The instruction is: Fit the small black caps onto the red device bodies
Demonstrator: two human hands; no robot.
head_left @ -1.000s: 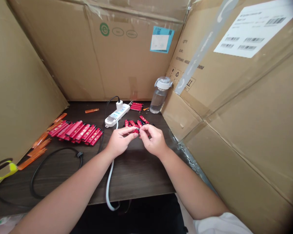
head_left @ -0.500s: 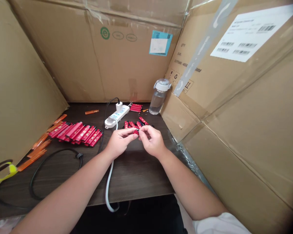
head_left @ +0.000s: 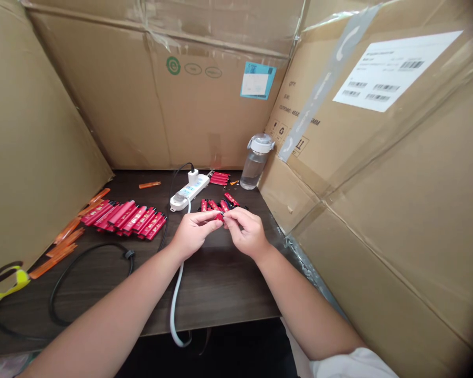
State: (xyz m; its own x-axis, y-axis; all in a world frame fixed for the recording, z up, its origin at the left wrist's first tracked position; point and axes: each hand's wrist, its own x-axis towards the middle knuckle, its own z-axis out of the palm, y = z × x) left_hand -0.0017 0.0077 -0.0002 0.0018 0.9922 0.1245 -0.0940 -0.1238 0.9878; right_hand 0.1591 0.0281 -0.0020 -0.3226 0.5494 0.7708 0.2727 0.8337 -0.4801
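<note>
Red slim casing [head_left: 219, 217] pinched between both hands, above the dark worktop [head_left: 228, 286].

Left hand [head_left: 192, 233] and right hand [head_left: 246, 231] are nearly closed, their fingertips meeting on it at centre. It looks light and stiff, and is probably best taken by its long sides. The fingers hide most of it, so its ends can't be made out. More red casings [head_left: 220, 203] lie at 12 o'clock, a packed row [head_left: 124, 219] at 9 o'clock.
</note>
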